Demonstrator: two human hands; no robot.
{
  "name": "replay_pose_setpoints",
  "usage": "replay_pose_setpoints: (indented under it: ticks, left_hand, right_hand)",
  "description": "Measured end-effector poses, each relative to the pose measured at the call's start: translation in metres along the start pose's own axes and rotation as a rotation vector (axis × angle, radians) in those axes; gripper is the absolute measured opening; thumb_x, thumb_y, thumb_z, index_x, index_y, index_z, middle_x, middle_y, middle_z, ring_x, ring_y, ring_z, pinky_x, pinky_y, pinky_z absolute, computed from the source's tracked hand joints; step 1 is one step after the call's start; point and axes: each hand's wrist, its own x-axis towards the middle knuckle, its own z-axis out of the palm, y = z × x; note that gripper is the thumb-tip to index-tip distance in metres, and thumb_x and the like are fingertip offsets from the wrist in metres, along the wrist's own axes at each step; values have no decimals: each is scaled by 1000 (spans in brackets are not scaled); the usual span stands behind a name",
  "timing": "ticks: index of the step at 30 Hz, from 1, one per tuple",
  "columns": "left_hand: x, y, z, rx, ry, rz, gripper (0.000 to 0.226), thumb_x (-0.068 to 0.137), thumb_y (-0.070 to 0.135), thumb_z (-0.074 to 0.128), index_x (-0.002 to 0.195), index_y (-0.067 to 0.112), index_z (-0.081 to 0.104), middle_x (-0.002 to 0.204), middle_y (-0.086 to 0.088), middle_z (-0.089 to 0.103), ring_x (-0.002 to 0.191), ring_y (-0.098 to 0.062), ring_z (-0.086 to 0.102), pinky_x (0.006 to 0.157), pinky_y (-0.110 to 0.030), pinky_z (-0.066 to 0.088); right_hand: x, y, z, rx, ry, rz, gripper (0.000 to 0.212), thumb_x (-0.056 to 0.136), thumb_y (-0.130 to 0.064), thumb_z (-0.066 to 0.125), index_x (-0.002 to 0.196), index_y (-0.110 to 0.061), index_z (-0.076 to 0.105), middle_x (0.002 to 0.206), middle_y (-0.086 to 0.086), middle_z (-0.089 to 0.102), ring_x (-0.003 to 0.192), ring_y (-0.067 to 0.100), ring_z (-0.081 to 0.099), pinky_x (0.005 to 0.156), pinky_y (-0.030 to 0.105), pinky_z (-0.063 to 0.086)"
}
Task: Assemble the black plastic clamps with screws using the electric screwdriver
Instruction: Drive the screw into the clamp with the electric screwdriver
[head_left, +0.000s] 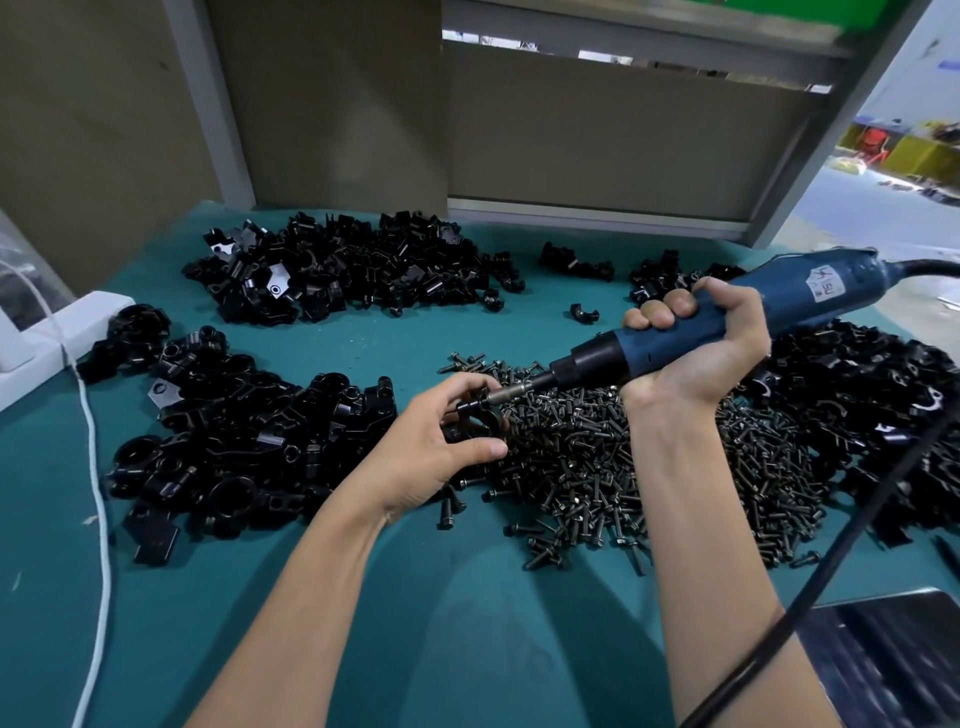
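Black plastic clamp (474, 422): small and rigid, judged light; best pinched by its ring body. Held above the tabletop (441, 613) centre, at the screw pile's (649, 467) left edge.
Left hand (441, 441): fingers curled round the clamp.
Right hand (696, 348): wrapped round the electric screwdriver (753, 306), whose bit meets the clamp.
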Motion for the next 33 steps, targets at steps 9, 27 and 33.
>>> replay_pose_setpoints:
  ticks: [9,27,33]
  left_hand:
    - [-1,3,0,-17,-3,6,45,81,1,76,112,31,61,114,7,67,108,0,59,84,-7,46]
    - [-1,1,0,-17,-6,2,45,81,2,77,110,34,62,108,7,69,111,-10,61,99,-28,49]
    - [0,0,1,-29,-17,-6,45,81,2,77,110,33,62,106,11,69,111,-8,61,95,-23,49]
  right_hand:
    - [0,3,4,-40,-13,-4,18,88,-15,44,70,-16,44,53,-5,42,42,10,39,45,22,37]
    - [0,4,3,-39,-13,7,18,86,-16,46,68,-16,45,54,-5,42,43,10,39,46,21,37]
    - [-1,4,4,-48,-8,9,17,86,-16,45,69,-16,45,54,-5,42,43,10,39,45,21,37]
